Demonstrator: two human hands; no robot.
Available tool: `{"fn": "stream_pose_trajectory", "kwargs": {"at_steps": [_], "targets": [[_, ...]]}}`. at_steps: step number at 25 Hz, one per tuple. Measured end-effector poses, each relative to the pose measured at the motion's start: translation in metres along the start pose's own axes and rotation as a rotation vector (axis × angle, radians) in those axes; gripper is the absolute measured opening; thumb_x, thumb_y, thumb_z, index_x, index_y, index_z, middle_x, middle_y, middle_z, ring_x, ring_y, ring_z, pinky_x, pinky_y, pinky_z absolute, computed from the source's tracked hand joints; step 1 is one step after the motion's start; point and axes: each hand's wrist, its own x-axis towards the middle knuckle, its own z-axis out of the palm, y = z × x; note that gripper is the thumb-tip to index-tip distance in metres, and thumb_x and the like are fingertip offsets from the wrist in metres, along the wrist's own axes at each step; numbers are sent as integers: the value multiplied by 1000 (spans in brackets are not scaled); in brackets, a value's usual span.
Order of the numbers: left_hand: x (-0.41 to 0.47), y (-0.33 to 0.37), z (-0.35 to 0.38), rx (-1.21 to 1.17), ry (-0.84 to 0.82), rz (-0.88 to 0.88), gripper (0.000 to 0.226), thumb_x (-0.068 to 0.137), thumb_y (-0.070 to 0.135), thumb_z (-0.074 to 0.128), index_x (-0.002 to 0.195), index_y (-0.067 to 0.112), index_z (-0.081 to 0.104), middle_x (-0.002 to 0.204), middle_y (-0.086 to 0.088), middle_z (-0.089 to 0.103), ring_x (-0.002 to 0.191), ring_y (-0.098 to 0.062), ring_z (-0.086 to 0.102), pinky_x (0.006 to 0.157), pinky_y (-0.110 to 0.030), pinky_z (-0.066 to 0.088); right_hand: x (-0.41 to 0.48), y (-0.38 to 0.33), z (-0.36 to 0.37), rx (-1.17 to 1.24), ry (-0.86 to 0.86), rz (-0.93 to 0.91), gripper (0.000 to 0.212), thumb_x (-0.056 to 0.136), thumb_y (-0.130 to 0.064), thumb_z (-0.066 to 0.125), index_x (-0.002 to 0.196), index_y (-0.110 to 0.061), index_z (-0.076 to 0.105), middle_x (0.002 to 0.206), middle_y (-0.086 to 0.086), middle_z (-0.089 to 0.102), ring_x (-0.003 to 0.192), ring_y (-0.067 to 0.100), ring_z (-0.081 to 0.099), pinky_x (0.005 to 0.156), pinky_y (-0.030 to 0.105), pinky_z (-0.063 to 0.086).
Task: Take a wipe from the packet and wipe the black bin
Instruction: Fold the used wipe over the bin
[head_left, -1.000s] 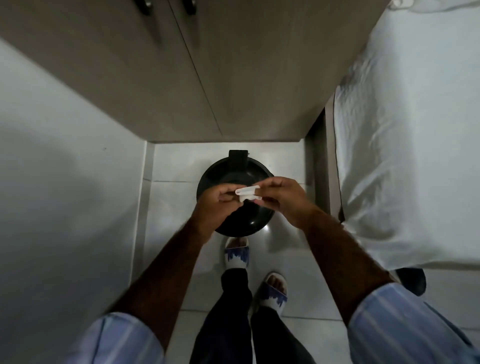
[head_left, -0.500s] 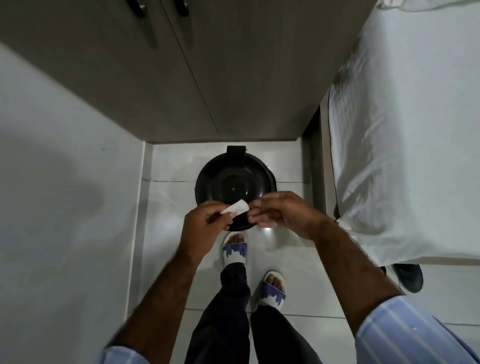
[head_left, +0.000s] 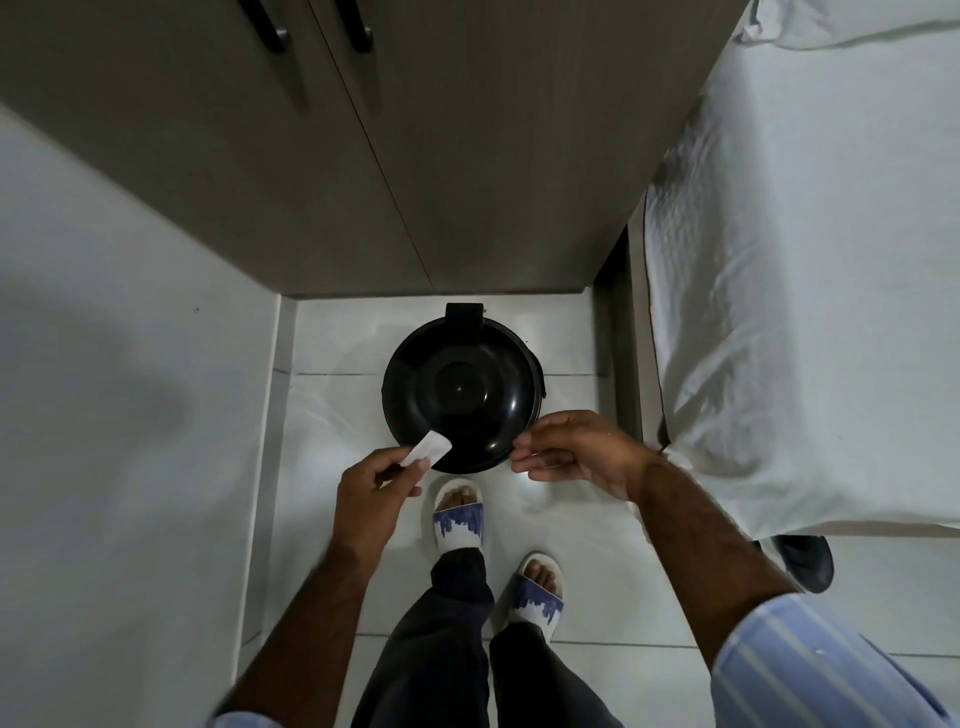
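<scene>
Black bin is sitting on the floor just ahead of both hands, and the left hand, pinching the small white wipe over its near rim, is nearer than the right hand, which is hanging loose and holding nothing.

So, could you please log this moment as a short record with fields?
setting: tiled floor between cupboard and bed
black bin: lid shut, upright on the floor
wipe: small, white, folded, above the bin's near left rim
left hand: pinching the wipe
right hand: open, empty, beside the bin
wiping: not yet begun
</scene>
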Motion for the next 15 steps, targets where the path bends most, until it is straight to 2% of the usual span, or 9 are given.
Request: {"fn": "stream_pose_trajectory", "kwargs": {"at_steps": [3, 7, 12, 14, 15], "targets": [[9, 5, 0, -6, -4, -13, 24, 89, 27, 72, 112, 20, 68, 105, 3, 72, 91, -18, 73, 85, -32, 60, 6, -9, 5, -21, -13, 1, 28, 89, -12, 74, 113, 3, 71, 109, 19, 78, 104, 32, 76, 84, 34, 62], [20, -2, -1, -19, -39, -23, 15, 90, 22, 72, 104, 19, 71, 97, 6, 75, 90, -20, 74, 77, -27, 62, 17, -8, 3, -25, -8, 8, 29, 89, -13, 75, 113, 3, 71, 109, 19, 78, 103, 32, 76, 86, 35, 62], [41, -27, 0, -12, -101, -69, 12, 86, 17, 75, 98, 15, 74, 89, -3, 78, 83, -24, 74, 78, -36, 63, 33, 4, -5, -40, -22, 111, 22, 88, -10, 75, 108, -3, 74, 108, 19, 78, 104, 32, 75, 94, 41, 60], [43, -34, -3, -59, -187, -101, 14, 84, 10, 76, 98, 10, 73, 91, -8, 78, 82, -24, 73, 75, -33, 62, 38, 13, -6, -74, -50, 192, 24, 88, -10, 75, 110, 0, 73, 109, 21, 77, 105, 33, 75, 97, 42, 58], [42, -38, -6, -79, -295, -152, 16, 84, 7, 76, 100, 6, 72, 94, -13, 77, 83, -25, 72, 74, -30, 62, 40, 18, -6, -115, -80, 243, 27, 88, -11, 75, 112, 2, 72, 111, 22, 77, 106, 34, 74, 98, 43, 57]]}}
